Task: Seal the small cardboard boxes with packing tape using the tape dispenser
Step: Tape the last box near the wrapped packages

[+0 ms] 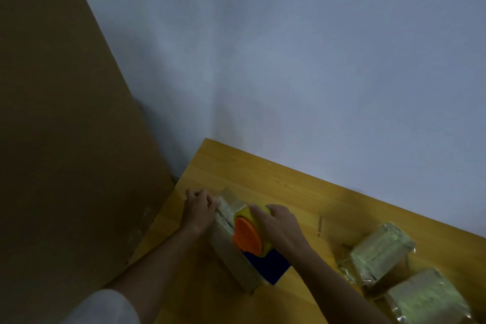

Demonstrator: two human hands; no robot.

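Observation:
A small cardboard box [231, 258] lies on the wooden table [276, 187], long side running away from me. My left hand [200, 208] presses on its far left end, fingers curled over the edge. My right hand [278, 223] grips the tape dispenser [249, 234], which has a yellow roll, an orange hub and a dark blue body. The dispenser sits on top of the box, over its middle. Clear tape shines on the box's far end [232, 198].
Two more small boxes, shiny with tape, lie at the right: one [378, 252] farther, one [426, 300] nearer the lower right corner. A large brown board [65, 139] leans at the left beside the table. A bluish wall [289, 60] stands behind the table.

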